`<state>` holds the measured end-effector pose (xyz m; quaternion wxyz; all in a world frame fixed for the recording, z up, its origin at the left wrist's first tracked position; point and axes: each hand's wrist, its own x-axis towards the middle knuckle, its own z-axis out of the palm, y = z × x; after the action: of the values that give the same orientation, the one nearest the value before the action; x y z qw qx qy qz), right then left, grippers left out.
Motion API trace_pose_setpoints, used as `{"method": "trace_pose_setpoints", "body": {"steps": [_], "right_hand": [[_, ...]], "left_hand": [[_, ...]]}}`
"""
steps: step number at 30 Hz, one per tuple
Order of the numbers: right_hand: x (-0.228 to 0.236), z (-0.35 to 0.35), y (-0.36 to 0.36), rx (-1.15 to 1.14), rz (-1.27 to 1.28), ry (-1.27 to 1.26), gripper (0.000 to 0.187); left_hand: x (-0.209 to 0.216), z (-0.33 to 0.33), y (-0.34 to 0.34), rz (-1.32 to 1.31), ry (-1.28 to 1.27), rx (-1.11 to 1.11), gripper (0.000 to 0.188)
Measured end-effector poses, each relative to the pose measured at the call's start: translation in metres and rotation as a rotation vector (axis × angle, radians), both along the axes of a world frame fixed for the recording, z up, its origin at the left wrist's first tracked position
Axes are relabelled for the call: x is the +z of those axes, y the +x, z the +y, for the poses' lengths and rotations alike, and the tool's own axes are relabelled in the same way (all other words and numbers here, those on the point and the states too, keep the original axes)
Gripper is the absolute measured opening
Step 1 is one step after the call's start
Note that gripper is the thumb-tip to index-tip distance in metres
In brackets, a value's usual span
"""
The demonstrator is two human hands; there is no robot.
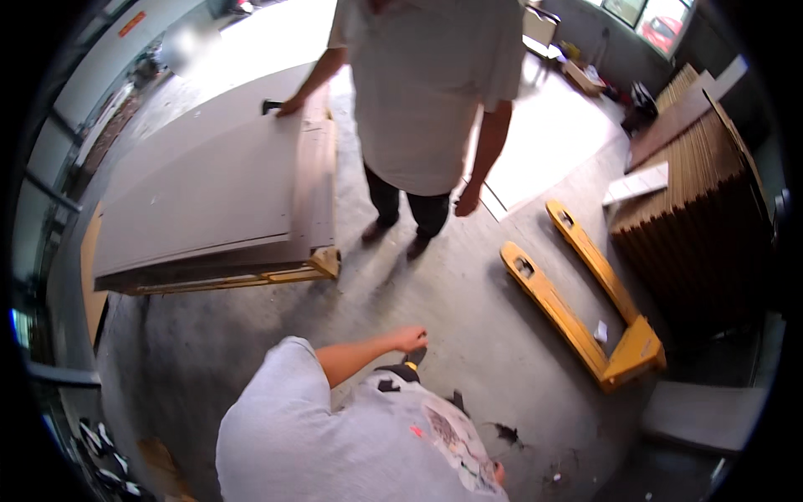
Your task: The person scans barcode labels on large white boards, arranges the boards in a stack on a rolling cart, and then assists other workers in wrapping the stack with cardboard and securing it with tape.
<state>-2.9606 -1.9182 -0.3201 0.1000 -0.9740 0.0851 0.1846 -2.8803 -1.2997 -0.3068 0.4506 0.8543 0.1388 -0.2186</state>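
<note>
My left hand [410, 338] is held out in front of my body, fingers curled closed, with nothing visible in it. Below it, one of my dark shoes [416, 356] shows on the floor. Only a sliver of my right hand [499, 473] shows beside my printed light shirt [376, 435]; its fingers are hidden. Ahead stands another person [431, 100] in a light shirt and dark trousers. That person's hand on the left side holds a small black object [270, 106] over a stack of large pale boards [201, 184]. Their other hand hangs down.
The board stack rests on a yellowish base [322, 263] at the left. At the right, a yellow pallet jack [577, 284] lies with its forks pointing away from me, a white scrap [600, 331] between them. Beyond it stand brown cardboard sheets [682, 192]. Dark debris [507, 434] lies near me.
</note>
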Motion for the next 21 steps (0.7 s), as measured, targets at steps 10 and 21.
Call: {"method": "trace_pose_setpoints", "body": {"steps": [10, 21], "right_hand": [[0.050, 0.078, 0.234, 0.055, 0.324, 0.119, 0.028], [0.030, 0.259, 0.750, 0.330, 0.140, 0.225, 0.024]], "left_hand": [[0.060, -0.025, 0.381, 0.009, 0.144, -0.531, 0.039], [0.033, 0.130, 0.629, 0.102, 0.187, -0.388, 0.039]]}}
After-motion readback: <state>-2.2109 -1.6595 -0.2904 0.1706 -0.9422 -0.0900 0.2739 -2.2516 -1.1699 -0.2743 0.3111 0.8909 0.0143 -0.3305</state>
